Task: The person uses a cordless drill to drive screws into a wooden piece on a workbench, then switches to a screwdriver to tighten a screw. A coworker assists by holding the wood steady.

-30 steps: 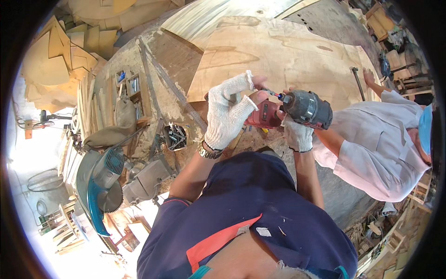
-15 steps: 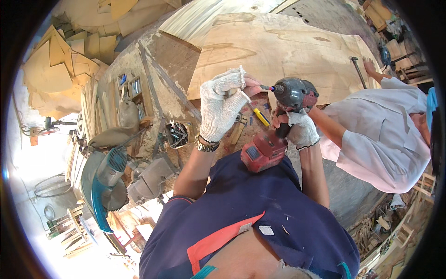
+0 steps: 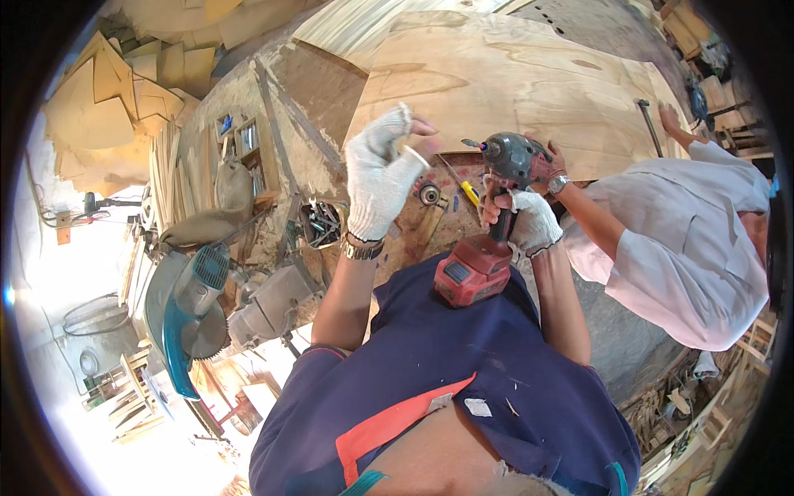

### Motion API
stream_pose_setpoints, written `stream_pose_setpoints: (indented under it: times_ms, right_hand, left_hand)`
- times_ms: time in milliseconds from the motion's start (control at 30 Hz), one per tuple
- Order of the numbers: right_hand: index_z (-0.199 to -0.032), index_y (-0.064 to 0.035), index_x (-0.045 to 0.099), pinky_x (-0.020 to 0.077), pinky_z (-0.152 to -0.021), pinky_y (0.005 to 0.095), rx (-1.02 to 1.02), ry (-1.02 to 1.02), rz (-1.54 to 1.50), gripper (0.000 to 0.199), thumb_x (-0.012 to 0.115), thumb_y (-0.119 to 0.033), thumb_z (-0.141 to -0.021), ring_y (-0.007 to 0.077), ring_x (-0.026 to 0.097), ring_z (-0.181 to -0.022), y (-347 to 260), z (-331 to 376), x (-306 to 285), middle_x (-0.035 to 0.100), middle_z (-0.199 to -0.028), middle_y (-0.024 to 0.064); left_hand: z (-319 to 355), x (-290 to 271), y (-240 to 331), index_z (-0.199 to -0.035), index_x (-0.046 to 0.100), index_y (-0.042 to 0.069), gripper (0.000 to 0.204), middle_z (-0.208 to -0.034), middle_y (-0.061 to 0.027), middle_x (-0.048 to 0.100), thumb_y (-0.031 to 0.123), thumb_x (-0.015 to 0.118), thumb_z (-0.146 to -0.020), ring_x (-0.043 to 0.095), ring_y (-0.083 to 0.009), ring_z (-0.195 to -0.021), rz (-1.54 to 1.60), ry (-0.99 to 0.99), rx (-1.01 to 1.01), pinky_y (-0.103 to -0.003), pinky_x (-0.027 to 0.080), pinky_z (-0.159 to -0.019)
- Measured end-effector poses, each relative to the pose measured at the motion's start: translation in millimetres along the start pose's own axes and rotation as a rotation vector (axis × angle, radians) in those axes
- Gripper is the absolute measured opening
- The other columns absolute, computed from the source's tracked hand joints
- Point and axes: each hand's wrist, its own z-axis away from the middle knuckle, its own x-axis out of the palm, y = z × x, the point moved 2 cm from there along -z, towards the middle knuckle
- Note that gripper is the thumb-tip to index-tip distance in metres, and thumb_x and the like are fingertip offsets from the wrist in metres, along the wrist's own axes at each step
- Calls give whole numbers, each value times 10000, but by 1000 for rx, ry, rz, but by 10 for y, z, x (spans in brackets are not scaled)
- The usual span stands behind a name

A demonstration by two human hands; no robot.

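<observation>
My right hand (image 3: 533,223), in a white knit glove with bare fingertips, is wrapped round the grip of a dark grey and red cordless impact driver (image 3: 511,161). A short bit (image 3: 471,144) sticks out of its nose, pointing left. The red battery (image 3: 473,271) hangs near my front. My left hand (image 3: 382,169), gloved the same way, is raised left of the bit, apart from it. Its thumb and finger are parted and slightly blurred, with nothing visible between them. Below, a yellow-handled screwdriver (image 3: 470,193) and a round metal chuck-like part (image 3: 429,194) lie on the bench.
A large plywood sheet (image 3: 496,91) covers the far bench. At right, a person in a pale shirt (image 3: 678,240) leans in, one hand (image 3: 556,165) close behind the driver. A bin of small tools (image 3: 321,223) and a teal circular-blade saw (image 3: 186,322) stand at left.
My left hand has let go of the bit at the driver's nose and moved left. The bit stays in the driver. The other person's near hand now shows behind the driver.
</observation>
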Motion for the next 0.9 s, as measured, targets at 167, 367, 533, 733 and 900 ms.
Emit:
stream_pose_setpoints:
  times_ms: [167, 367, 533, 733, 900]
  right_hand:
    - [-1167, 5, 609, 501, -707, 350, 71, -71, -17, 343, 717, -86, -854, 191, 569, -704, -3, -81, 34, 580, -793, 66]
    - [-1099, -42, 594, 485, -674, 347, 185, -84, -16, 307, 725, -154, -845, 188, 557, -695, 54, -204, 23, 559, -760, 39]
    - [-1122, -52, 598, 483, -656, 347, 193, -23, 69, 348, 739, -200, -841, 175, 549, -672, 100, -220, -26, 536, -735, 17]
    - [-1014, 9, 602, 514, -633, 346, 75, 90, 97, 214, 733, -78, -869, 215, 599, -685, 114, -185, 38, 606, -783, 92]
    - [-1160, 24, 651, 512, -617, 295, -193, 210, 459, 294, 743, -102, -910, 187, 649, -728, -187, 58, 258, 696, -910, 128]
  left_hand:
    - [-80, 128, -96, -1010, 796, -14, 169, -992, -77, 750, 44, 830, -856, 679, -141, -922, -3, -177, 120, -285, 547, -771]
    - [-190, 60, -380, -943, 786, -42, 107, -955, -99, 747, 3, 789, -846, 701, -165, -889, 162, -206, 48, -317, 574, -788]
    - [-135, 121, -682, -916, 772, 33, 70, -987, -106, 724, 83, 802, -877, 702, -272, -990, 666, -174, 80, -411, 561, -916]
    - [38, 69, -1012, -975, 752, 86, 176, -1070, -44, 693, 259, 778, -962, 676, -315, -1129, 1034, -17, -82, -483, 515, -1039]
    - [285, -424, -1352, -1120, 724, 80, 214, -1129, -88, 745, 257, 732, -1000, 718, -269, -1038, 288, 202, -245, -465, 513, -1042]
